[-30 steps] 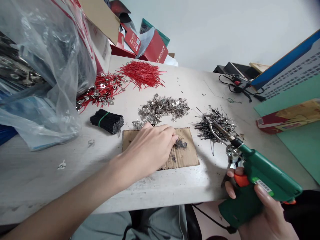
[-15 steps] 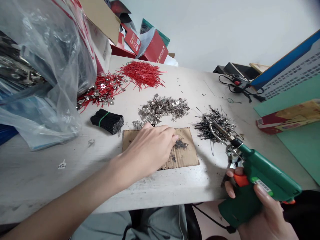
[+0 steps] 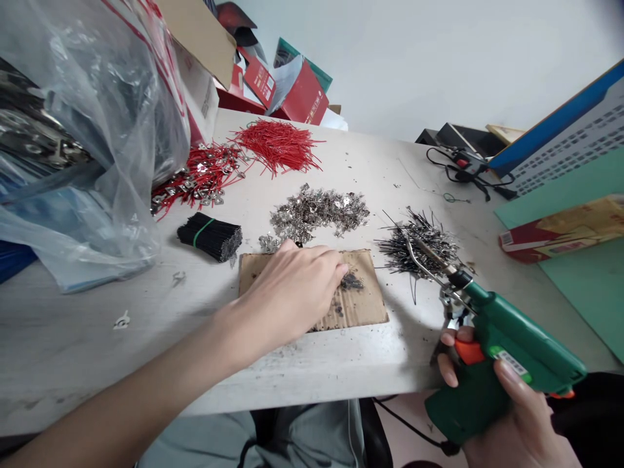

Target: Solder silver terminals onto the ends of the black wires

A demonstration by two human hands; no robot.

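My right hand (image 3: 511, 390) is wrapped round the grip of a green soldering gun (image 3: 526, 338), fingers at its orange trigger. The gun's metal tip points up and left, over a pile of black wires with metal tabs (image 3: 422, 244). My left hand (image 3: 302, 279) rests palm down on a scorched piece of cardboard (image 3: 370, 302), its fingers curled in and pressed together. Whatever those fingers hold is hidden under the hand. Beside its thumb lie small dark metal bits (image 3: 351, 281). Just beyond the cardboard spreads a heap of small silvery metal tabs (image 3: 319, 211).
A bundle of black wires (image 3: 209, 237) in a green band lies left. Behind are loose red wires (image 3: 277, 146) and red wires with tabs (image 3: 199, 172). A plastic bag (image 3: 131, 123) fills the left side. A flattened packet (image 3: 560, 227) lies at right, on the green surface.
Almost nothing differs. The dark bits beside my left thumb look slightly shifted; both hands and the soldering gun stay in place.
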